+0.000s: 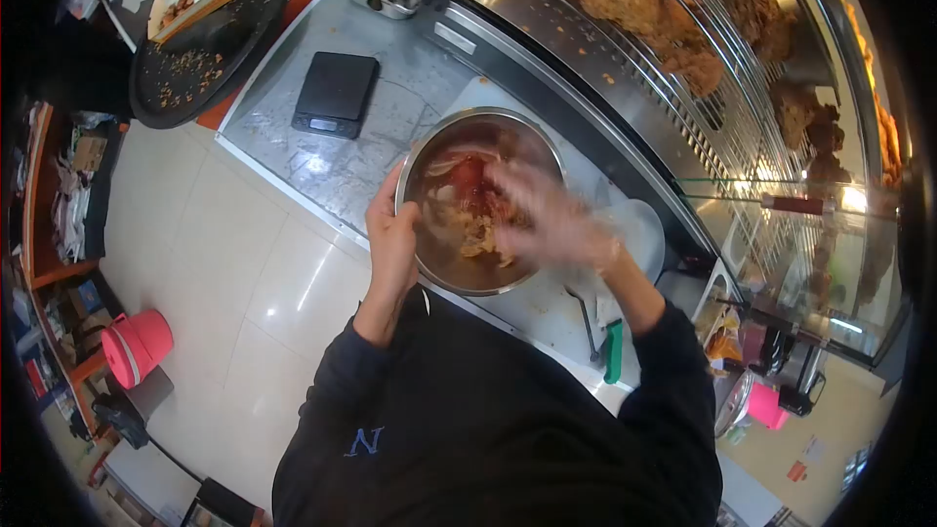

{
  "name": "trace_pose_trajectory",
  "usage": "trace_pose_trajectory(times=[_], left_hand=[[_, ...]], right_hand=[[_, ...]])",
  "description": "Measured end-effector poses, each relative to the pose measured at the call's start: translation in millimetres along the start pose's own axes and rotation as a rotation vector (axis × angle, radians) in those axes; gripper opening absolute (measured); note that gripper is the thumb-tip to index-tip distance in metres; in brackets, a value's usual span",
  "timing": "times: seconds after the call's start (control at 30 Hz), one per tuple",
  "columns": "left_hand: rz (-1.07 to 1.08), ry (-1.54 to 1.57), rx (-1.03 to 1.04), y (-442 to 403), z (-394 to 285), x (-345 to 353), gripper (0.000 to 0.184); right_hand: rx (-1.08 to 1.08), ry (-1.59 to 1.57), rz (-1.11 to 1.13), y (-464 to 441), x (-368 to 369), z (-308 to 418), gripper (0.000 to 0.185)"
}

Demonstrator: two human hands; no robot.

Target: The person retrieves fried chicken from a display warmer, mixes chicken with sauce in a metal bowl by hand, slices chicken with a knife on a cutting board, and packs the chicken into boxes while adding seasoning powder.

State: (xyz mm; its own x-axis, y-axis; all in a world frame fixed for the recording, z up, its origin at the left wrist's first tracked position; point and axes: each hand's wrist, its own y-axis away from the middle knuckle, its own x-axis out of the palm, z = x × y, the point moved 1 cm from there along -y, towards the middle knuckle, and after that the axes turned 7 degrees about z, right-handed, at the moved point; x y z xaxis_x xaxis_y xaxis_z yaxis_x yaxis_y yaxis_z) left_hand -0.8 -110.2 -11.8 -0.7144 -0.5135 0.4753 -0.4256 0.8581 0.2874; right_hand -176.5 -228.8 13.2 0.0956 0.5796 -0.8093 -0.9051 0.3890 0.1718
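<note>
My left hand [392,239] grips the near-left rim of a round metal bowl [535,127], thumb on the edge and fingers against the outer side. Inside the bowl lie light brown pieces of food [478,237], which look like fried chicken, beside a pool of thick red sauce [470,181]. My right hand [561,220] is over the right half of the bowl, smeared by motion. Its fingers are too blurred to show whether they hold anything. The bowl stands on the counter, partly over a white board [488,93].
A black digital scale [337,93] sits on the metal counter, left of the bowl. A green-handled tool [613,351] and a thin dark utensil [584,317] lie near my right forearm. Behind the bowl rises a display case with fried chicken [639,5] on wire racks.
</note>
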Motion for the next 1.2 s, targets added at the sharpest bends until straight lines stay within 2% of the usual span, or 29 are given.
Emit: trace_pose_trajectory(times=[0.07, 0.13, 0.23, 0.3, 0.33, 0.43, 0.47, 0.57, 0.6, 0.7, 0.73, 0.83, 0.87, 0.93, 1.0, 1.1, 1.13, 1.2], left_hand=[[-0.037, -0.008, -0.012, -2.1, -4.2, -5.8, 0.059], [-0.049, -0.038, 0.016, -0.7, 0.8, -14.6, 0.059], [-0.079, -0.039, -0.086, -3.5, -4.8, -28.7, 0.063], [-0.081, -0.006, -0.02, -7.3, -24.3, -43.8, 0.064], [-0.085, 0.015, 0.009, -9.4, -36.0, -54.1, 0.064], [-0.021, 0.145, -0.002, -17.5, -77.2, -94.8, 0.065], [-0.02, 0.156, 0.009, -18.6, -87.6, -107.4, 0.065], [-0.011, 0.054, -0.07, -14.6, -118.9, -149.1, 0.065], [-0.023, 0.06, -0.04, -14.4, -130.4, -163.4, 0.064], [-0.069, 0.091, 0.053, -16.4, -162.2, -203.4, 0.06], [-0.103, 0.036, 0.123, -18.7, -176.5, -215.5, 0.06], [-0.116, 0.163, 0.161, -14.4, -210.3, -242.3, 0.06], [-0.147, 0.161, 0.173, -13.3, -215.2, -248.0, 0.061], [-0.215, 0.154, 0.139, -15.6, -218.0, -263.8, 0.061], [-0.271, 0.186, 0.15, -17.5, -226.3, -277.7, 0.062], [-0.37, 0.32, 0.236, -20.2, -257.6, -295.8, 0.066], [-0.381, 0.336, 0.263, -22.9, -265.8, -303.0, 0.067], [-0.403, 0.334, 0.302, -29.8, -278.1, -311.3, 0.068]], right_hand=[[-0.187, 0.314, -0.145, 7.4, 19.6, 29.4, 0.05], [-0.082, 0.247, -0.086, -21.7, 31.0, 51.7, 0.051], [0.152, 0.249, -0.011, -65.3, 33.3, 69.5, 0.053], [0.281, 0.182, 0.007, -90.0, 28.4, 76.8, 0.053], [0.435, 0.089, 0.082, -88.3, 15.9, 93.6, 0.059], [0.096, 0.199, 0.023, -85.9, 27.8, 103.4, 0.064], [0.109, 0.305, 0.043, -94.6, 46.2, 128.4, 0.065], [0.095, 0.229, 0.03, -150.9, 71.4, 202.8, 0.059], [0.034, 0.457, 0.031, -179.1, 71.0, 216.8, 0.055], [0.041, 0.654, -0.048, -229.6, 72.6, 222.1, 0.058], [0.019, 0.596, -0.073, -235.4, 69.2, 229.2, 0.052], [0.109, 0.396, 0.064, -242.0, 77.0, 264.6, 0.046], [-0.01, 0.241, 0.024, -250.5, 75.8, 285.3, 0.038], [-0.233, 0.31, -0.078, -291.4, 96.2, 291.9, 0.035], [-0.323, 0.359, -0.086, -331.3, 100.1, 288.5, 0.036], [-0.243, 0.402, -0.127, -361.5, 67.7, 292.9, 0.038], [-0.17, 0.358, 0.054, -361.1, 49.8, 304.4, 0.042], [-0.233, 0.372, 0.135, -355.8, 52.0, 318.2, 0.046]])
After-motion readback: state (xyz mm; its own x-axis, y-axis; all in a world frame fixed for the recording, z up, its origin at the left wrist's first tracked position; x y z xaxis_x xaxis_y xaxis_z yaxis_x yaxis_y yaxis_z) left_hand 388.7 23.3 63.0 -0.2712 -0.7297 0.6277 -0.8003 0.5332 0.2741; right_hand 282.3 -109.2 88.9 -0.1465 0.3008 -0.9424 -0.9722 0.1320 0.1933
